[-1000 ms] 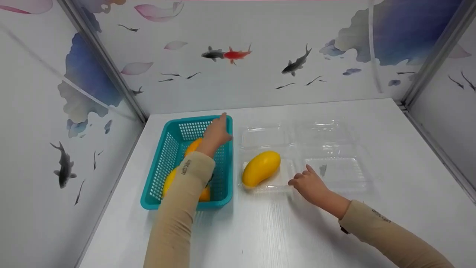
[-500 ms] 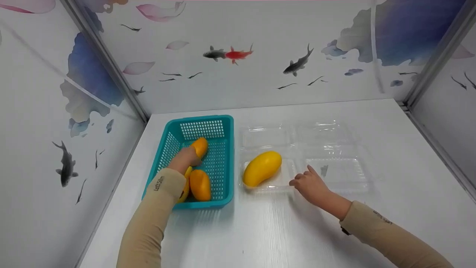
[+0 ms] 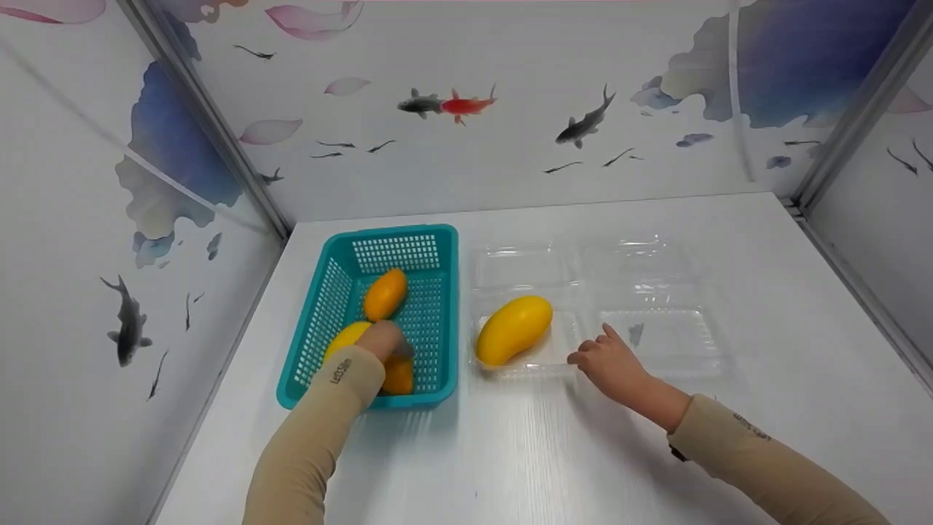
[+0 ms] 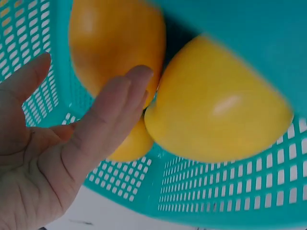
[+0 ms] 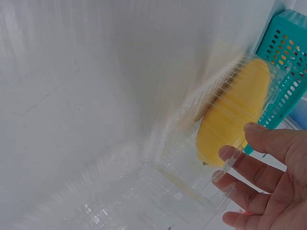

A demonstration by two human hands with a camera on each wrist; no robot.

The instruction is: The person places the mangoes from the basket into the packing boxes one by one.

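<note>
My left hand is down inside the teal basket, over an orange mango at its near end. In the left wrist view its fingers are fairly straight and lie in front of that mango; whether they touch it I cannot tell. A larger yellow mango sits beside it, and another orange mango lies farther back. With its thumb and fingers, my right hand pinches the rim of a clear plastic box. A big yellow mango rests in the box's near left compartment.
The box, with several compartments, stands right of the basket on a white table. White panels printed with fish and petals, such as the back wall, enclose the table on the left, back and right.
My left hand has come from above the basket's far right side down into it, passing the far orange mango and moving to the near one. The right hand stays on the box rim.
</note>
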